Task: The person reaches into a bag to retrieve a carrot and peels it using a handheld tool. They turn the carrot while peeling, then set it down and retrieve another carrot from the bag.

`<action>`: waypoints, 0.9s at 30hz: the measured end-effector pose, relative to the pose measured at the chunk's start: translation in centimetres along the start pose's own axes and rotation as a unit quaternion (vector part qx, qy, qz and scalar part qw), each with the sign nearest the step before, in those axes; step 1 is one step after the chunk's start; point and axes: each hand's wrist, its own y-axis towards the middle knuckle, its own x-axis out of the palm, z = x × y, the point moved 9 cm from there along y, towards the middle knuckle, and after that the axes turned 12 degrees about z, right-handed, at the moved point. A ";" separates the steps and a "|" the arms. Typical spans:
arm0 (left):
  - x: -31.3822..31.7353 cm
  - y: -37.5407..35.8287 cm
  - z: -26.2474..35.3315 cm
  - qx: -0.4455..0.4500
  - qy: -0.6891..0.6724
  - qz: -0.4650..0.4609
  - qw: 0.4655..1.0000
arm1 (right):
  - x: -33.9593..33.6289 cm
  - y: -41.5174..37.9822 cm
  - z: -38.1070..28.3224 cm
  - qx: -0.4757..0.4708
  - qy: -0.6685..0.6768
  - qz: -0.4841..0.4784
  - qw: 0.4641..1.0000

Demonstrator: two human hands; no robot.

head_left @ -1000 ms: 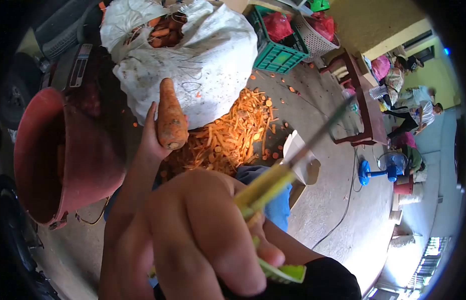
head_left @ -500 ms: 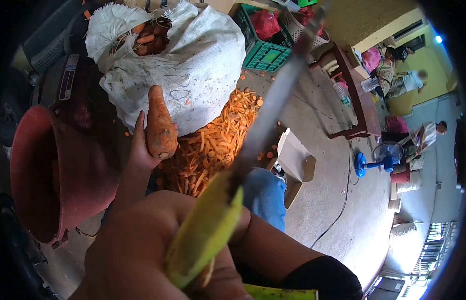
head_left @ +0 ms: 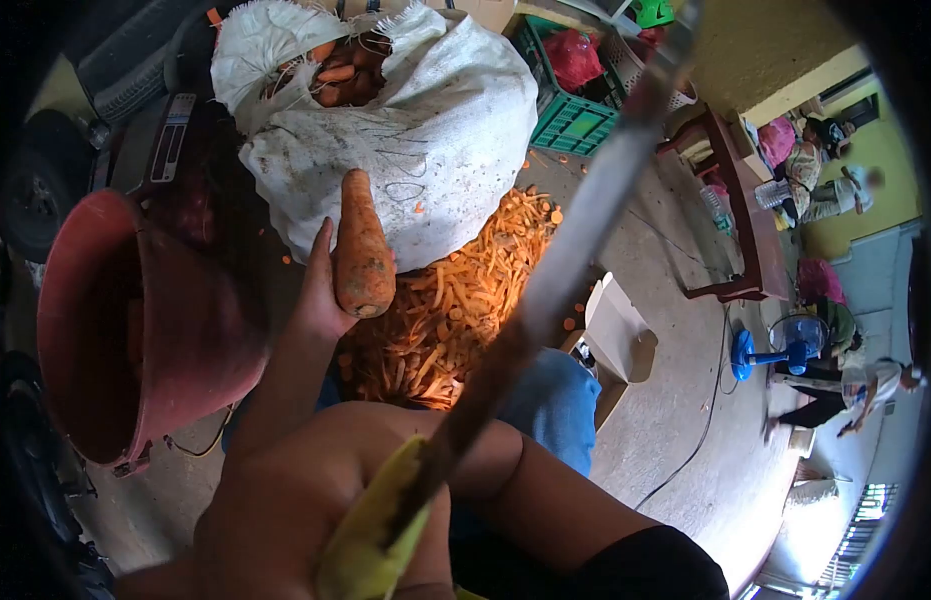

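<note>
I saw the left hand [head_left: 330, 305] grip the carrot [head_left: 365, 250], narrow end outward — the right hand [head_left: 295, 500] clenched the knife [head_left: 547, 292], slanting to the carrot's right.

Head view: faces forward and down, close above hands [head_left: 326, 300].

Grey floor [head_left: 660, 430], heaped orange carrot peelings [head_left: 465, 300], open cardboard box [head_left: 617, 335], dark cable [head_left: 713, 412], blue fan [head_left: 785, 355]

Daylight at far right glares off the grey concrete floor [head_left: 725, 490]; the left is dim. The long grey metal blade [head_left: 590, 220] blurs. Edges bend.
</note>
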 end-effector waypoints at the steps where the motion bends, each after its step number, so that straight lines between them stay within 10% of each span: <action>1: 0.0 0.1 -0.1 -0.006 -0.008 0.010 1.000 | 0.1 0.1 -0.1 0.002 0.002 -0.003 1.000; 27: -1.0 0.8 -0.4 -0.013 -0.016 0.031 0.999 | 0.1 1.0 1.6 0.021 0.030 -0.024 0.999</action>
